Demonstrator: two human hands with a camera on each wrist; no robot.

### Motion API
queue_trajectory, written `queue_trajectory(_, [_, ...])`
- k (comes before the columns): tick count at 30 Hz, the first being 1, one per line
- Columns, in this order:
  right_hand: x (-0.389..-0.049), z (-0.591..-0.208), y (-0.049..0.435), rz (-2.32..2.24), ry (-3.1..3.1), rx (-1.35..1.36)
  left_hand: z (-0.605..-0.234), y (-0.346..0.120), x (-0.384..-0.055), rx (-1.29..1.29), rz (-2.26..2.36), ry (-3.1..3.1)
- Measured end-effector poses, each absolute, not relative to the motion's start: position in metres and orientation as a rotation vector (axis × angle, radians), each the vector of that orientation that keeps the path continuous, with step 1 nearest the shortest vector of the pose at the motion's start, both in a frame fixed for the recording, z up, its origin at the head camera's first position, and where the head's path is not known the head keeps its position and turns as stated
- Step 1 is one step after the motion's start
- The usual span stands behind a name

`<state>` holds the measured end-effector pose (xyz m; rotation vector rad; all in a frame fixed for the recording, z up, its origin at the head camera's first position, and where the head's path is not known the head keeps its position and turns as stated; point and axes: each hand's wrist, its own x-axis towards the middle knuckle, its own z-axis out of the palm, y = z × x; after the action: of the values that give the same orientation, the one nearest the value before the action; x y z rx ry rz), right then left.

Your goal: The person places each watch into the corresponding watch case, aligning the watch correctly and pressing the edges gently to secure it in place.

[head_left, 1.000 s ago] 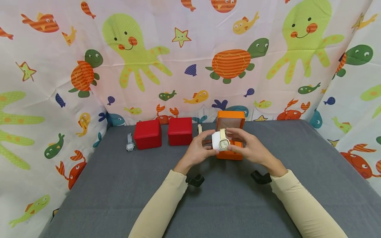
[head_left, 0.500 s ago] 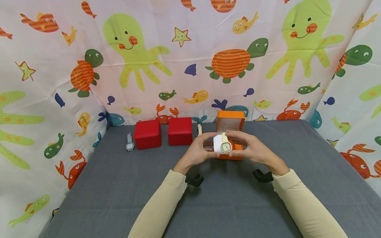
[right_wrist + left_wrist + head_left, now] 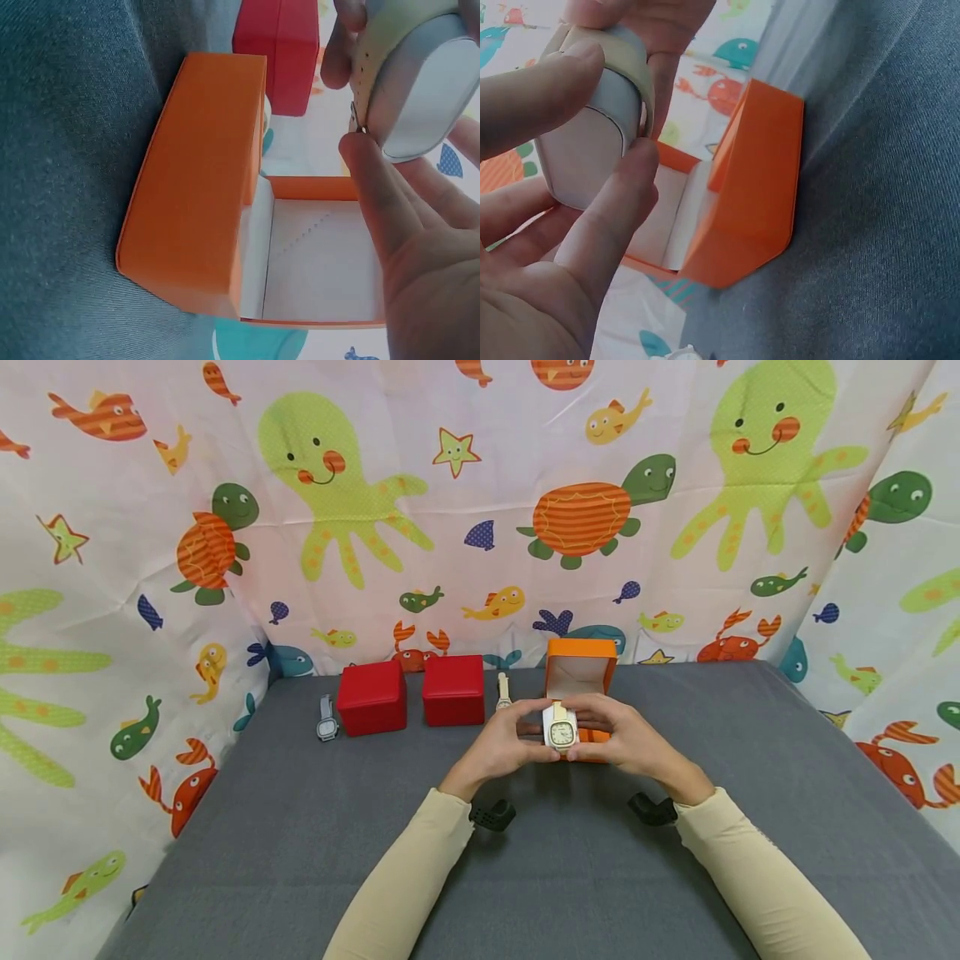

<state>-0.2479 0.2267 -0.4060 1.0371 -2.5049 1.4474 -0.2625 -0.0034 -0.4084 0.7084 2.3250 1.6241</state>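
Both hands hold a white cushion (image 3: 552,717) with a cream watch (image 3: 562,733) strapped round it, just above the front of an open orange box (image 3: 581,657). My left hand (image 3: 534,728) pinches the cushion's left side and my right hand (image 3: 589,732) grips its right side. In the left wrist view my thumb and fingers (image 3: 604,232) clasp the cushion (image 3: 581,154), with the watch strap (image 3: 634,64) over its top and the orange box (image 3: 757,195) behind. The right wrist view has the cushion (image 3: 431,97) above the box's pale empty inside (image 3: 322,255).
Two closed red boxes (image 3: 372,697) (image 3: 453,691) stand at the back left of the grey table (image 3: 300,827). A grey watch (image 3: 327,720) lies left of them, and another cream watch (image 3: 503,691) lies between the red boxes and the orange one. Printed cloth walls (image 3: 112,610) surround the table.
The cushion has turned so the watch face points squarely at the head camera, and both hands have shifted it slightly right and lower, over the orange box.
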Motion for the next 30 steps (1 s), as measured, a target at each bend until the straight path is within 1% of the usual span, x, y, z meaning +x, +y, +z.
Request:
queue_trajectory(7, [-0.2456, -0.4026, 0.2261, 1.149, -2.521, 0.964, -0.4074, -0.0034, -0.2633, 0.702, 1.715, 2.248])
queue_trajectory(9, [-0.2446, -0.4009, 0.2248, 1.106, -2.490, 0.986, -0.4067, -0.0038, -0.2636, 0.697, 1.712, 2.259])
queue_trajectory(17, [-0.2420, -0.3988, 0.2211, 1.041, -2.372, 1.110, -0.4043, -0.0039, -0.2635, 0.688, 1.717, 2.266])
queue_trajectory(30, [-0.2401, -0.3987, 0.2181, 0.994, -2.409, 1.101, -0.4062, -0.0008, -0.2614, 0.750, 1.680, 2.322])
